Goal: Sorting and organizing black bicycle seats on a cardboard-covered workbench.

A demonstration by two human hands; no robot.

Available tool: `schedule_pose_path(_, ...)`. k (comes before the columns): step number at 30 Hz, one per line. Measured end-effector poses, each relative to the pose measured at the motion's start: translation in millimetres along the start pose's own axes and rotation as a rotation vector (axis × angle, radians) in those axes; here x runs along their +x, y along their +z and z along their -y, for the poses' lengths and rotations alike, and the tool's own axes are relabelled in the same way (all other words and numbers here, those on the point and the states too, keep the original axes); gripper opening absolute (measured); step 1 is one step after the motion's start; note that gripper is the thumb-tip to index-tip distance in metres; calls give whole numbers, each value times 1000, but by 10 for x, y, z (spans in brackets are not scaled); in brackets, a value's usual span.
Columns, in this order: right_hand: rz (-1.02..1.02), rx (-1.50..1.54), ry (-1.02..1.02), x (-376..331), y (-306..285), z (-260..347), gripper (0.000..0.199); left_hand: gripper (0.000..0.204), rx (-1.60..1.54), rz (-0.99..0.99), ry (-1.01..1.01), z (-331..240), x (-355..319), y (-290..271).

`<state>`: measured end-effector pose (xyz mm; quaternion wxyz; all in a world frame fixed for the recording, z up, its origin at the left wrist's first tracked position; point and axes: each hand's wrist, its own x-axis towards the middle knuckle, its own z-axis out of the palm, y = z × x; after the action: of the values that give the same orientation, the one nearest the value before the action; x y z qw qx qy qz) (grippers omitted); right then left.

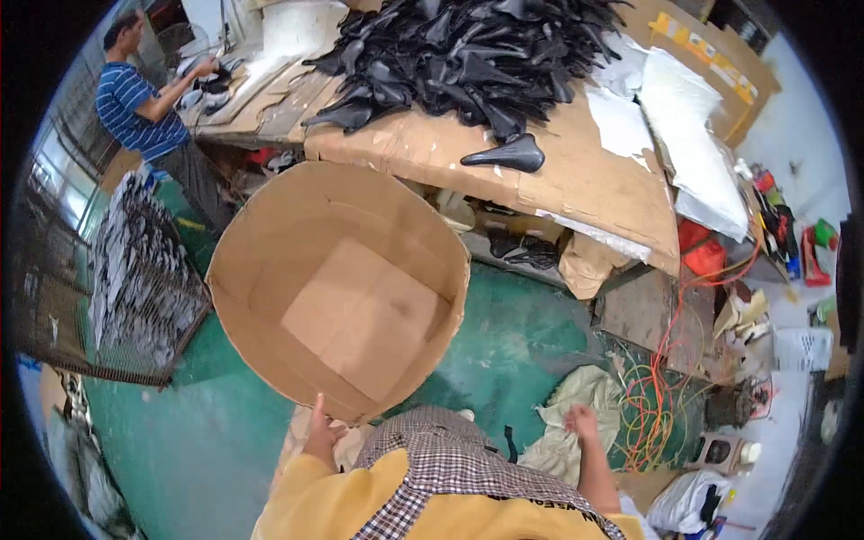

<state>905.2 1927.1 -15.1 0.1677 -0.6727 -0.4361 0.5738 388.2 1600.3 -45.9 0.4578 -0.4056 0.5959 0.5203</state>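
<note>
A large cardboard box stands in front of me, its top open and its rim bent into a rounded shape. Nothing lies on the bare cardboard at its bottom. My left hand is at the near rim, thumb pointing up beside the cardboard and fingers apart from it; whether it bears any of the box's weight cannot be seen. Off to the right, away from the box, my right hand hangs with curled fingers and nothing visible in them. Below it a pale cloth sack lies on the floor.
Black bicycle-saddle-shaped pieces are heaped on a cardboard-covered table; one single piece lies near its edge. A co-worker stands far left. A wire cage of grey pieces stands left, tangled orange hoses right.
</note>
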Motion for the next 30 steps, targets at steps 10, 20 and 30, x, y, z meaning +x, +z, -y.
schedule_pose_path(10, 586, -393, -122, 1446, 2110, 2064, 82, 68, -183, -277, 370, 5, 147, 1163)
schedule_pose_path(20, 576, -603, -262, 2974, 3314, 2323, 38, 24, -345, -440, 288, 376, 323, 1568)
schedule_pose_path(30, 870, -909, -77, 3370, 3290, 3969, 33, 32, -452, -401, 302, 941, 179, 2867)
